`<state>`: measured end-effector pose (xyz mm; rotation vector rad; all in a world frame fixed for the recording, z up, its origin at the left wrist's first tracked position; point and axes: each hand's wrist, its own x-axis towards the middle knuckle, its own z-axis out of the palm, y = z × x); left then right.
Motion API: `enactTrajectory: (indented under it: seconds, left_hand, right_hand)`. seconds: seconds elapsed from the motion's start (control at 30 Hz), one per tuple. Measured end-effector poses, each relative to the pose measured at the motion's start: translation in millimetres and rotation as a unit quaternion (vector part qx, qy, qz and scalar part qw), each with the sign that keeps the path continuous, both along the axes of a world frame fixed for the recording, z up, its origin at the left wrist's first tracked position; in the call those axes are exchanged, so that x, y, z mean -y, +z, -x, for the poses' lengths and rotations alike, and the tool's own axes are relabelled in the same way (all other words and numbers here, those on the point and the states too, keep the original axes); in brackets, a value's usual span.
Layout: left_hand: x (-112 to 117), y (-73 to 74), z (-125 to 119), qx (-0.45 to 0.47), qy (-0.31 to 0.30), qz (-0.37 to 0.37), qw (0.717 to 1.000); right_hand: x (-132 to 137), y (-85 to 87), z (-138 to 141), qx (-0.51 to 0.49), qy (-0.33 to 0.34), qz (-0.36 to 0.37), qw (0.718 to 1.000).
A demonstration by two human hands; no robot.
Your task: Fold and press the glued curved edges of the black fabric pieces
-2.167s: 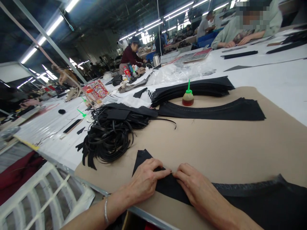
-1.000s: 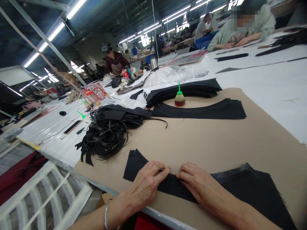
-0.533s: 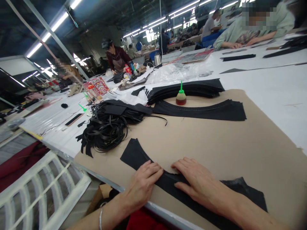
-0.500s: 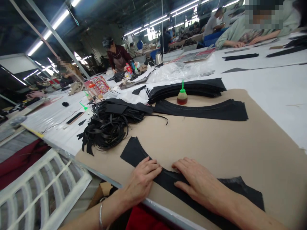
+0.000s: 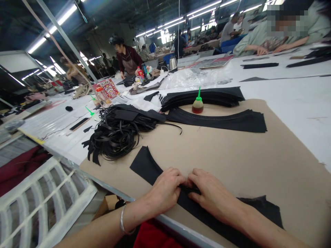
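A curved black fabric-like piece [image 5: 147,166] lies on the brown board [image 5: 222,151] along the table's front edge. On its upper curved edge, near the middle, both hands work close together. My left hand [image 5: 168,187] has its fingers bent and pressed onto that edge; the fingertips are partly hidden. My right hand [image 5: 207,189] pinches the same edge just to the right, thumb below and fingers above. The forearm covers part of the piece's right half. Its right end [image 5: 266,206] shows beyond my right forearm, with the upper edge raised.
Behind lie another curved black piece [image 5: 219,120], a stack of them [image 5: 204,96] and a green-tipped bottle of amber liquid [image 5: 198,105]. Black strips [image 5: 116,134] are heaped at left. A white slatted chair back [image 5: 46,206] stands left of the table. Co-workers sit and stand farther back.
My left hand has slid right along the edge, up against my right hand, and its fingers have curled in. My right hand stays at nearly the same spot. The view has shifted slightly.
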<state>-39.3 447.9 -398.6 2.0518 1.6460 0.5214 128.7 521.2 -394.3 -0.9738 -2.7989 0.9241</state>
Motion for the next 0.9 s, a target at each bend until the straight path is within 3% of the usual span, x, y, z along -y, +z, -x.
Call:
enactTrajectory:
  seconds: [0.2, 0.5, 0.9]
  left_hand:
    - [4.7, -3.1, -2.3, -0.011, 0.003, -0.025, 1.000]
    - [14.6, -15.6, 3.2, -0.041, -0.043, -0.045, 0.997]
    - [26.6, -7.1, -9.0, -0.088, -0.049, -0.053, 0.994]
  right_hand:
    - [-0.8, -2.8, -7.1, -0.023, -0.008, 0.062, 0.998]
    - [0.8, -6.3, -26.2, -0.065, 0.022, 0.058, 0.996]
    - [-5.8, -9.8, -51.6, -0.090, 0.091, 0.031, 0.991]
